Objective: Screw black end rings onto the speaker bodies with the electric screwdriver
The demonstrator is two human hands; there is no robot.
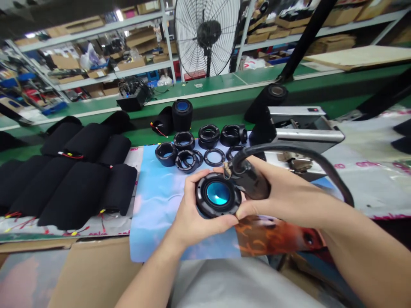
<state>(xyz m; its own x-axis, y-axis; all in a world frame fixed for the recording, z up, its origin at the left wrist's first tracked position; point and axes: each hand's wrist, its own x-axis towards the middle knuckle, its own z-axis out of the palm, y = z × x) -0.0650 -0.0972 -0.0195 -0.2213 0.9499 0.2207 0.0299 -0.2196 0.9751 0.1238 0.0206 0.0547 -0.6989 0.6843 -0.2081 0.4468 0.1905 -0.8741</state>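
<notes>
My left hand (192, 216) is closed around a round black speaker part with a shiny blue centre (218, 194), held over a light blue mat (154, 201). My right hand (282, 194) grips a black hand tool (248, 177) with a thick black cable (321, 164), its tip at the part's upper right rim. My right thumb also touches the part's lower edge.
Several black rings and round housings (199, 147) lie at the mat's far end. Black fabric-covered cylinders (73, 175) with red and yellow wires are stacked at left. A metal machine (302, 128) stands at right. Beyond are a green bench (205, 92), a fan (207, 36) and shelves.
</notes>
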